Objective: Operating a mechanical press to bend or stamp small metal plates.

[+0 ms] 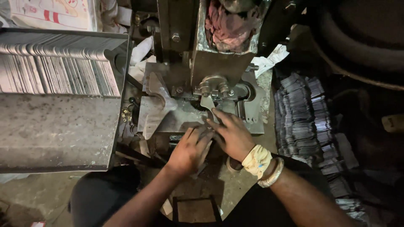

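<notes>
Blank: a flat grey metal piece lies on the press bed, right under the die head, with the right fingertips touching its near end.
Right hand: laid flat, fingers stretched forward and spread, pressing rather than pinching; a cloth wrap and a metal bangle are worn at the wrist.
Left hand: rested palm down at the bed's front edge, fingers together; whether anything is held beneath cannot be told.
Doing it well: the piece is best seated square against the die, and fingertips are best kept clear of the head.
Stock: cut blanks are stacked in the tray at left and piled at right.
Hard to make out: the die opening is shadowed, and the right pile fades into darkness.
</notes>
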